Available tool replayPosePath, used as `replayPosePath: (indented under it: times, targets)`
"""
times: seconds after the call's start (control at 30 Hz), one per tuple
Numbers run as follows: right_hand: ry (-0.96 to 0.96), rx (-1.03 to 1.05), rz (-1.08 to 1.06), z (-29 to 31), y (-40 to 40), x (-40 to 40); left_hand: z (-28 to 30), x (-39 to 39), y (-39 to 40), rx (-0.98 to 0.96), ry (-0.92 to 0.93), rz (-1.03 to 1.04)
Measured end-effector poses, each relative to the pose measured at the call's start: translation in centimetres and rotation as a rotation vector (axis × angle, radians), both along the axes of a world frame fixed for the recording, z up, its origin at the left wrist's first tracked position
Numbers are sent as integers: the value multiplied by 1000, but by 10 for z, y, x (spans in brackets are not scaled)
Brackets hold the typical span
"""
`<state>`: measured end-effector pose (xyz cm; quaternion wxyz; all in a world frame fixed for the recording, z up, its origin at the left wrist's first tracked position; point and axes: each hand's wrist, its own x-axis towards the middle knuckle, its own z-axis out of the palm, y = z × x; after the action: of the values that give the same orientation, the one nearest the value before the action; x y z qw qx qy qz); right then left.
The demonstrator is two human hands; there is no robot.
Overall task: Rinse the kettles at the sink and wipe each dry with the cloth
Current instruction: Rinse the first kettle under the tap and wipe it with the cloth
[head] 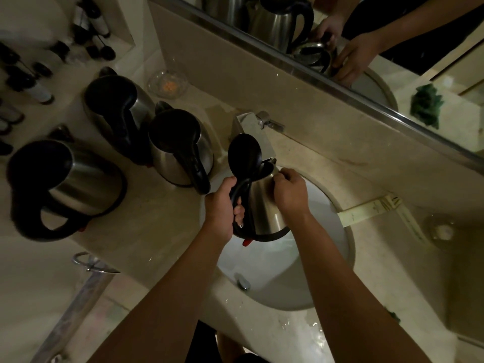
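Observation:
A steel kettle [264, 205] with a black handle and its black lid flipped open hangs over the white sink [327, 231], its mouth under the chrome tap [251, 124]. My left hand [222, 203] grips its handle. My right hand [289, 191] presses on the kettle's body near the rim. Three more steel kettles stand on the counter to the left: one [180, 150] close to the sink, one [120, 106] behind it, one [65, 184] at the far left. No cloth shows on the counter; a green bundle [425, 106] appears only in the mirror.
A mirror [340, 35] runs along the wall behind the tap. Small dark bottles [28, 82] crowd the far left of the counter, beside a glass dish [167, 83]. A paper strip [374, 208] and a clear glass [440, 230] lie right of the sink. A metal towel rail [86, 279] hangs below the counter.

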<state>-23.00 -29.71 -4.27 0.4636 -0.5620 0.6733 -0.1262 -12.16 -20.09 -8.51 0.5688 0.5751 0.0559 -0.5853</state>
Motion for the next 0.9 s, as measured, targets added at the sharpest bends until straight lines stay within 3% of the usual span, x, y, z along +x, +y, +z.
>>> replayPosePath:
  times: [0.9]
  targets:
    - [8,-7,-1,-4,0,-1,0,0,1,17,-48,-34]
